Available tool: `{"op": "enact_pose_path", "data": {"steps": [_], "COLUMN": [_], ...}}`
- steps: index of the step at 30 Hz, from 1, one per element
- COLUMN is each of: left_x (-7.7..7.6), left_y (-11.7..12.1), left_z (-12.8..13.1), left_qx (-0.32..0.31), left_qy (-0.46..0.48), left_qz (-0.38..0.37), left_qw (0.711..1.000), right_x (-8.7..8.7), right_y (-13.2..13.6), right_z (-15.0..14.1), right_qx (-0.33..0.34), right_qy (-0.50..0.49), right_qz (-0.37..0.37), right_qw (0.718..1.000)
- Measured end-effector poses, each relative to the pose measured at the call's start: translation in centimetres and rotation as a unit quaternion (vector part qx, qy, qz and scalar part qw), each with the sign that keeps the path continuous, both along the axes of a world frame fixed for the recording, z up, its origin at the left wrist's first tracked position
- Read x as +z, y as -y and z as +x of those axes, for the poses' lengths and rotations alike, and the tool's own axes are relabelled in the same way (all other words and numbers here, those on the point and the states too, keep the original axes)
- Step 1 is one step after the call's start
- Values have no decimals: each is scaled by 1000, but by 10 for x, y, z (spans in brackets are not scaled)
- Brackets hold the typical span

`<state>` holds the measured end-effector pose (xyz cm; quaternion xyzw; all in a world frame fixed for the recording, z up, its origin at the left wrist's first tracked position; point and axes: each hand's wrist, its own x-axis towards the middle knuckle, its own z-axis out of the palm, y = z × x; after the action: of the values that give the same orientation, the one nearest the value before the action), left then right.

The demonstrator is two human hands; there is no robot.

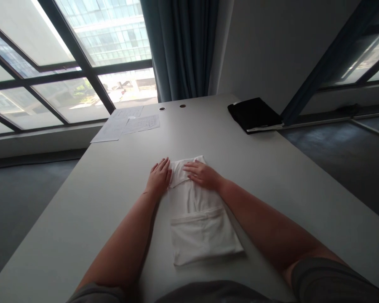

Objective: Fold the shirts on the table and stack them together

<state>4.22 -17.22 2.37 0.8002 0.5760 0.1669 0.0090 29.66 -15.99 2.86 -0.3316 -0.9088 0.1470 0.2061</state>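
A white garment (199, 219), folded into a narrow strip, lies on the pale grey table (271, 176) straight in front of me. Its near end is folded over into a thicker block. My left hand (159, 176) lies flat with fingers together, on the table at the left edge of the garment's far end. My right hand (202, 173) rests palm down on top of that far end, fingers stretched out toward the left. Neither hand grips the cloth.
Two sheets of printed paper (126, 126) lie at the far left corner of the table. A black folder (254, 113) sits at the far right edge. Two small cable holes (172, 107) are near the back. Large windows and a dark curtain stand behind.
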Motion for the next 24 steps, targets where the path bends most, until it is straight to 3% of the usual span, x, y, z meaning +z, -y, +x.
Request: {"op": "enact_pose_path", "data": {"steps": [2,4,9,12,17,21,24], "left_x": [5,6,-5,-12,-16,-6,8], "left_y": [-5,-9,-15,-15,-13,0,14], "left_z": [18,36,46,34,23,30,44], "left_qx": [-27,-50,-91,-90,-62,-39,-78], "left_qy": [10,5,-71,-92,-98,-102,-87], "left_qz": [36,30,-71,-84,-67,-37,11], "left_qw": [999,998,991,988,991,993,993], "right_x": [-3,-10,-30,-33,-32,-26,-21], "right_y": [-6,-8,-2,-4,-3,10,12], "right_z": [4,6,14,32,71,82,78], "right_qx": [-143,-237,-289,-277,-168,-70,-75], "right_qy": [24,86,169,151,39,-31,-49], "right_qz": [4,-24,-72,-79,-65,-4,25], "right_qw": [989,967,939,946,983,997,996]}}
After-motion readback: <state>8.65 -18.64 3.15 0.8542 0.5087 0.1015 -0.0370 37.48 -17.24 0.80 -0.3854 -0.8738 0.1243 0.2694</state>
